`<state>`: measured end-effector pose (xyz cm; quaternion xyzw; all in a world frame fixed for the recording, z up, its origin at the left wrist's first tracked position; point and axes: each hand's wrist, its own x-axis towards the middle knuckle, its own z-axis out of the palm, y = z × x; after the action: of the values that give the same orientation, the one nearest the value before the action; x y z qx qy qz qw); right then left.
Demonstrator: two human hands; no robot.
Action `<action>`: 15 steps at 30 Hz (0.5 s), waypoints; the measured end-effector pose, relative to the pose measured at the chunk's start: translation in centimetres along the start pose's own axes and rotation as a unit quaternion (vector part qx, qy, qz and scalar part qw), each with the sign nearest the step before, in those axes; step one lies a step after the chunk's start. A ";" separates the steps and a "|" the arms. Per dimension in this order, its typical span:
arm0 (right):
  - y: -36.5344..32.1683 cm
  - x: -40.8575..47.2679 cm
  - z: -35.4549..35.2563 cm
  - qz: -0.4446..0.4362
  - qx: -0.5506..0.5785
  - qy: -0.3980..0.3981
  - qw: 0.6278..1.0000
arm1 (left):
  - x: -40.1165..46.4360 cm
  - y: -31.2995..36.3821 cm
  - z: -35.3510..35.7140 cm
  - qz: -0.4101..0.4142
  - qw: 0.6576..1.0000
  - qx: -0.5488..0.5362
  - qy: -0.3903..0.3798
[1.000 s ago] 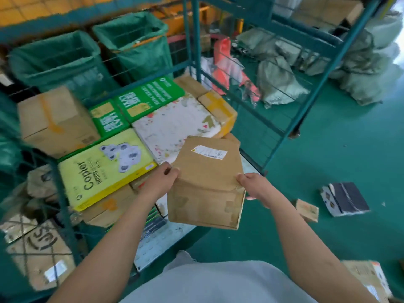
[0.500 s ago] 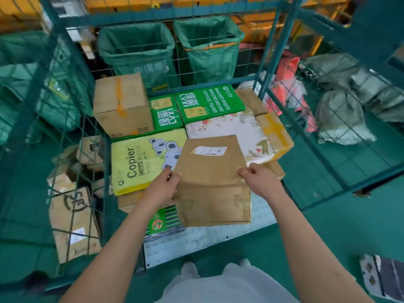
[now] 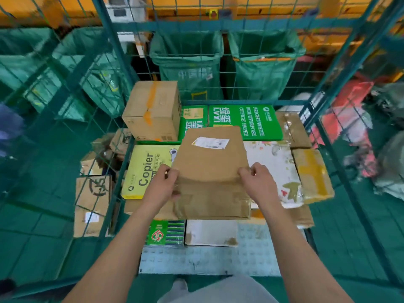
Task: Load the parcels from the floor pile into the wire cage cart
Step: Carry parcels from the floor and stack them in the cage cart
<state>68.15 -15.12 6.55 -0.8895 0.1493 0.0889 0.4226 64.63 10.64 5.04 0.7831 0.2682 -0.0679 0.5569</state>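
Hands first: my left hand (image 3: pixel 162 185) and right hand (image 3: pixel 256 182) each grip a side edge of the brown cardboard parcel (image 3: pixel 211 171), thumbs on top, so it stays level, label up. I'm holding it over the wire cage cart (image 3: pixel 218 25), above the yellow Copier paper box (image 3: pixel 148 169) and the floral-wrapped parcel (image 3: pixel 273 167). Guessing it goes flat on that layer. Further back sit the green office paper box (image 3: pixel 244 121) and a taped carton (image 3: pixel 153 110).
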 end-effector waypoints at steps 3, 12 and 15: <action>0.0 3.4 -0.4 -0.007 0.021 -0.028 0.999 | 1.3 1.2 1.4 -0.012 1.000 -0.014 0.013; 0.7 10.9 1.2 0.016 0.063 -0.050 0.997 | 5.9 1.7 5.1 -0.042 0.996 -0.042 0.060; 0.5 12.4 2.8 0.017 0.072 -0.046 0.996 | 8.2 1.5 5.2 -0.040 0.996 -0.051 0.062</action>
<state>79.60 -15.57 0.90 -0.8494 0.1506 0.1256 0.4900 73.33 8.42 1.00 0.7453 0.3363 -0.0277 0.5751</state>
